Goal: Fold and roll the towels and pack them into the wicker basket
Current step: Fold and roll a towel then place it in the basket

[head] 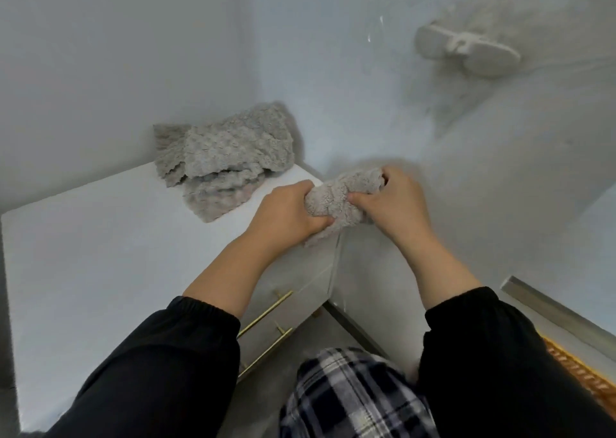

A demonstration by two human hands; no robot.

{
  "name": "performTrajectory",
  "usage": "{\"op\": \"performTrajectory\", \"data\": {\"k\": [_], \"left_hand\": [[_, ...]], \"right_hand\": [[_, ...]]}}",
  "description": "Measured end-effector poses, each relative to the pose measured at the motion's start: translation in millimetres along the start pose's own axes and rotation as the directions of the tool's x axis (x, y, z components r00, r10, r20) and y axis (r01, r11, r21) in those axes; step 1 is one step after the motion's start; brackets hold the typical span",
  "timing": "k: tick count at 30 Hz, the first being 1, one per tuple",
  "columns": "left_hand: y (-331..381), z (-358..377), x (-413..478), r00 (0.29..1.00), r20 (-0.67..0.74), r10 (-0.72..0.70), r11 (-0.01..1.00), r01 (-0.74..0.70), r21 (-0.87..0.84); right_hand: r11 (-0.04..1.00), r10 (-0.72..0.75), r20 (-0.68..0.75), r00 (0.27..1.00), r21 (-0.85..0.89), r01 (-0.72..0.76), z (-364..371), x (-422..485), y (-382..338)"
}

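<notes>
A rolled grey fleecy towel [336,201] is held in the air just past the right corner of the white cabinet. My left hand [290,212] grips its left end with fingers curled under it. My right hand [390,201] grips its right end, thumb pressed into the roll. A loose flap hangs below the roll by the cabinet corner. A heap of unfolded grey towels [223,161] lies at the back of the cabinet top against the wall. A strip of orange wicker [586,374] shows at the lower right edge, mostly out of frame.
The white cabinet top [100,254] spreads to the left, with brass drawer handles [266,314] on its front. A white fitting [466,46] hangs on the right wall. Walls close in behind and to the right. My plaid-clad leg [350,394] is below.
</notes>
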State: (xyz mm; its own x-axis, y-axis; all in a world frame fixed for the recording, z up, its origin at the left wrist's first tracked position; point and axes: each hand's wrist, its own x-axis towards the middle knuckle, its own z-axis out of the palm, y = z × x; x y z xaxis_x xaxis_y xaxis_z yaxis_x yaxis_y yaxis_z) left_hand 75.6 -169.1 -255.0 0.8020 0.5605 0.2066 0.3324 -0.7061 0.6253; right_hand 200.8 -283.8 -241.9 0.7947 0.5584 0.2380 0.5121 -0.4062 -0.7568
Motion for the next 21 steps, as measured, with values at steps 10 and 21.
{"op": "performTrajectory", "data": {"k": [10,21], "left_hand": [[113,109,-29,0.936,0.335,0.109,0.983,-0.051,-0.179],[176,219,-71,0.7,0.714,-0.014,0.848,0.387,-0.362]], "right_hand": [[0.92,-0.17,-0.057,0.984,-0.366,0.138,-142,-85,81],[0.768,0.52,-0.104,0.848,0.493,-0.41,-188,-102,203]]}}
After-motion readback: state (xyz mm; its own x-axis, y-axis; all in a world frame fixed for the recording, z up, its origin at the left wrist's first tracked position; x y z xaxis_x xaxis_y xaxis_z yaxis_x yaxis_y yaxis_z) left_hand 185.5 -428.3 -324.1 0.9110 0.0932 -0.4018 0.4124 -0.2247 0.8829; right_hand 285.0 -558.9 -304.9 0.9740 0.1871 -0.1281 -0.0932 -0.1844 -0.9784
